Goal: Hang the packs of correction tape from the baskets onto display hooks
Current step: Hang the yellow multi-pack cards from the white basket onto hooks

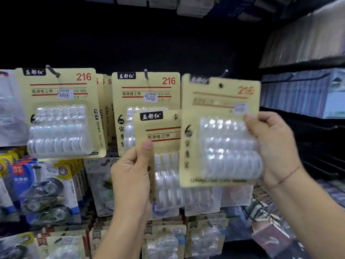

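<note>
Holding packs: right hand (270,144) raised pack's (220,131) hole just below bare hook (225,72).

Both bare forearms are reaching up and forward from the bottom of the view. The left hand (130,176) is gripping the left edge of a cream-yellow card pack of clear correction tapes (164,159), thumb pressing flat on the front and pointing up, the other fingers hidden behind the card. The right hand (274,146) is raised higher, pinching the right edge of a second cream-yellow card pack (220,131) (blurred by motion), its fingers curling onto the front. A thin reddish string bracelet (288,175) is circling the right wrist.
</note>
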`<action>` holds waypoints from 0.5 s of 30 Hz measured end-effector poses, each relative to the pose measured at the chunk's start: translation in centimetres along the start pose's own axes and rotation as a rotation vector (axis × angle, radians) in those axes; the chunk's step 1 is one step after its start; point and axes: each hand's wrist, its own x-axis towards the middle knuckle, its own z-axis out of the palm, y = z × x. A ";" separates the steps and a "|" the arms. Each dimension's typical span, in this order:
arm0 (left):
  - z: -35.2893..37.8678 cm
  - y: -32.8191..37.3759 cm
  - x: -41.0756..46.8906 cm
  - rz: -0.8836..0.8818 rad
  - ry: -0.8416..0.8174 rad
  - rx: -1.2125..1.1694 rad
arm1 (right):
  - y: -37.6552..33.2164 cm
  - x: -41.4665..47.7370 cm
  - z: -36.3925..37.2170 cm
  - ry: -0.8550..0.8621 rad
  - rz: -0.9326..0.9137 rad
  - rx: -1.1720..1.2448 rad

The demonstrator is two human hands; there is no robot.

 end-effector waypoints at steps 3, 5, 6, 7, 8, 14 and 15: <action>-0.5 -0.5 0.6 0.011 0.062 0.031 | -1.5 2.7 -0.5 0.050 -0.090 -0.040; -0.7 -0.8 0.8 0.020 0.080 0.037 | -2.0 4.2 -0.5 0.052 -0.124 -0.070; -0.8 -0.9 0.8 0.031 0.084 0.030 | -2.1 4.8 -0.5 0.054 -0.121 -0.083; -0.7 -0.9 0.8 0.028 0.098 0.025 | -2.1 5.3 -0.4 0.056 -0.108 -0.094; -0.7 -0.9 0.8 0.023 0.112 0.026 | -2.0 5.6 -0.4 0.056 -0.093 -0.104; -1.4 0.3 1.2 0.047 0.204 0.035 | -0.2 6.7 -0.5 0.070 -0.062 -0.141; -1.5 0.5 1.2 0.056 0.213 0.035 | 0.1 7.1 -0.3 0.074 -0.065 -0.147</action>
